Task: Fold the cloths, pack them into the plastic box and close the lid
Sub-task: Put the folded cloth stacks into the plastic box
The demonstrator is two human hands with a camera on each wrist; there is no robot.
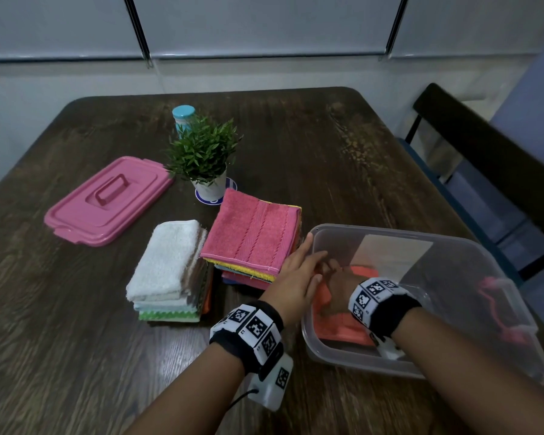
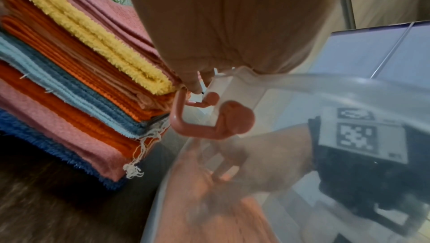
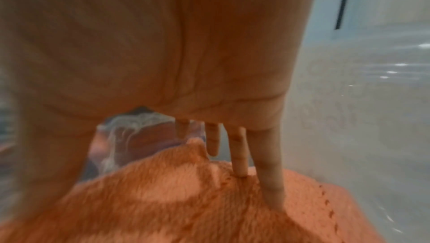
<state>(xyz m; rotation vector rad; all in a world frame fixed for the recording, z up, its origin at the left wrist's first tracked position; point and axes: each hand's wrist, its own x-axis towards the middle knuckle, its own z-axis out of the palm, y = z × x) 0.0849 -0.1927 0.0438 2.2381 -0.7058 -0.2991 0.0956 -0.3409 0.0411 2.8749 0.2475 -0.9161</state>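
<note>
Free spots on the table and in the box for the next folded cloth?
Free: the plastic box floor right of the orange cloth; bare table beyond the pink-topped stack. Crowded: between pink lid, potted plant, white-topped stack and box.

Dim room, dark wooden table (image 1: 296,136).
Pale panelled wall (image 1: 264,26) behind; black chair (image 1: 484,146) tucked in at right.

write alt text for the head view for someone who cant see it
A person's right hand presses an orange cloth into a clear plastic box while the left hand rests at its rim. Two stacks of cloths, a pink lid and a potted plant sit on the wooden table.
</note>
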